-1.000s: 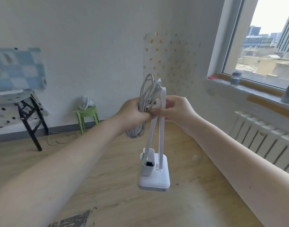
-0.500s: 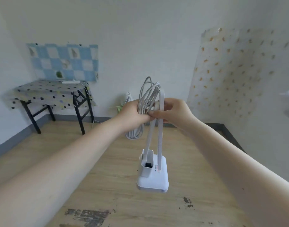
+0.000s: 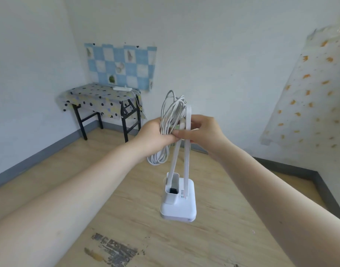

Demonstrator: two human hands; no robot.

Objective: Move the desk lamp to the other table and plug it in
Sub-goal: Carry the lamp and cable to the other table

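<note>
Left hand fisted round coiled white cable, right hand pinching folded white plastic desk lamp; dangling loops could snag on the polka-dot-clothed surface.

A blue checkered cloth hangs on the wall upper left; an orange-speckled sheet hangs at right.

One lamp, one table, two hands.

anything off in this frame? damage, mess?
Floor has a dark scuffed patch near the bottom edge where the finish looks worn away. The spotted sheet on the right wall hangs askew.
</note>
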